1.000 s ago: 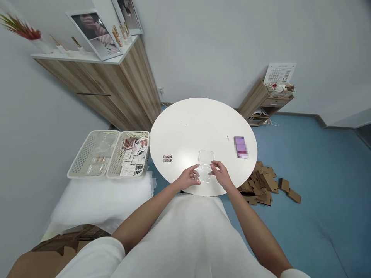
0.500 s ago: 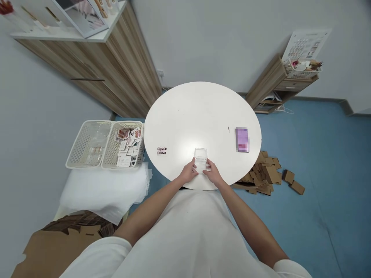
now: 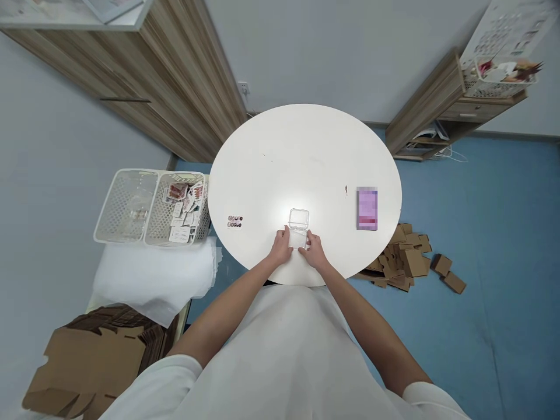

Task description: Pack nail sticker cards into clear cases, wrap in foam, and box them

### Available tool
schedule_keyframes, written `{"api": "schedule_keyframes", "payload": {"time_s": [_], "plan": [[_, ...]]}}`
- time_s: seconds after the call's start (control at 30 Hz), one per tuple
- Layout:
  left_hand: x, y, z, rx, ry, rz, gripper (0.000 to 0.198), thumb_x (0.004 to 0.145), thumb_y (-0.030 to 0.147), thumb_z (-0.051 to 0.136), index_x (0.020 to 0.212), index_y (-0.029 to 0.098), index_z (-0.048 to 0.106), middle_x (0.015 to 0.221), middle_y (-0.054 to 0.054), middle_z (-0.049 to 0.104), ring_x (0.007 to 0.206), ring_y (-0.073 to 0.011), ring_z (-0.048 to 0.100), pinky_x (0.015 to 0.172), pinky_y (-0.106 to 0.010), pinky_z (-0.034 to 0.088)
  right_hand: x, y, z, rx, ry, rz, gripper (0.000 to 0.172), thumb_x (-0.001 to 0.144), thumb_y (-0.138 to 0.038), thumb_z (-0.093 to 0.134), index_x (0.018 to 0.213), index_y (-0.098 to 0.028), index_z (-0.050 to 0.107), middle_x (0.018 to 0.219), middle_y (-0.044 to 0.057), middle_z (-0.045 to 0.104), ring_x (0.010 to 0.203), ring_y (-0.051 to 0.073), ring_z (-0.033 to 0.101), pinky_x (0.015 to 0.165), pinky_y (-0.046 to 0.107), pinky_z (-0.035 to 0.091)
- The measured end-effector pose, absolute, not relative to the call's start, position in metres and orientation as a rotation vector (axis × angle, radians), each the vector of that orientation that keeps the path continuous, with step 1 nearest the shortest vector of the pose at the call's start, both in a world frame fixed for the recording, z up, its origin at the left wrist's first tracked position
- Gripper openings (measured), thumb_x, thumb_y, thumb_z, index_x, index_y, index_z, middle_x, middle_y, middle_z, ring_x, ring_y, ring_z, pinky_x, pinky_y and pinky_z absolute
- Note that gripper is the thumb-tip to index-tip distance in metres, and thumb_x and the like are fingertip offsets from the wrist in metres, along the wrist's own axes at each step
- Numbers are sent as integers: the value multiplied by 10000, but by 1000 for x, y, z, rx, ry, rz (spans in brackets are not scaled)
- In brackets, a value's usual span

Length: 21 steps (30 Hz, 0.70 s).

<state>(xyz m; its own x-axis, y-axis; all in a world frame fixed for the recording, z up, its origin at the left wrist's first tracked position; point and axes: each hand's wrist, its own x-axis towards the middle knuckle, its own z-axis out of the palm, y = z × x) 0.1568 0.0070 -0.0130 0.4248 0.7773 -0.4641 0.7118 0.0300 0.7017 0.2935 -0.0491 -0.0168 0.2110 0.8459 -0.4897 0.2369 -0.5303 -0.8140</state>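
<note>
A small clear plastic case (image 3: 298, 220) lies with its lid raised near the front edge of the white oval table (image 3: 306, 140). My left hand (image 3: 280, 246) grips the case's left side, fingers closed on it. On the opposite side, my right hand (image 3: 314, 249) holds the case between thumb and fingers. A small card with two rows of dark and pinkish nail-like pieces (image 3: 235, 221) lies at the table's left. Toward the right lies a purple, pixelated rectangular item (image 3: 367, 209), with a tiny dark reddish piece (image 3: 346, 190) beside it.
Two white baskets (image 3: 151, 240) at the left hold clear cases and printed cards. White sheets (image 3: 153, 274) and flat brown cardboard (image 3: 91, 361) lie below them. Brown boxes (image 3: 411, 262) are on the floor at right. Wooden cabinets (image 3: 184, 76) stand behind.
The camera view has shifted. Both hands have moved slightly on the case, with the fingers nearer its hinge and the thumbs at its front edge. The case stays open.
</note>
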Motion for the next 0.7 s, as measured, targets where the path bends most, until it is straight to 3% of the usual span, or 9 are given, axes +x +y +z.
{"api": "schedule_keyframes", "payload": {"time_s": [0.37, 0.7], "plan": [[160, 0, -12, 1788, 1344, 97, 802, 698, 115, 491, 1359, 195, 44, 1144, -114, 302, 1112, -245, 329, 895, -388, 357, 293, -52, -23, -1911, -1154, 1253, 776, 655, -223, 535, 1341, -237, 173, 1088, 77, 333, 1049, 210, 406, 899, 362, 396], [154, -6, -13, 1791, 1345, 118, 769, 713, 165, 513, 1356, 174, 93, 1208, -130, 302, 1163, -272, 300, 953, -436, 313, 297, -53, -27, -1880, -1135, 1211, 763, 678, -238, 517, 1351, -217, 159, 1072, 79, 351, 931, 183, 455, 811, 357, 454]]}}
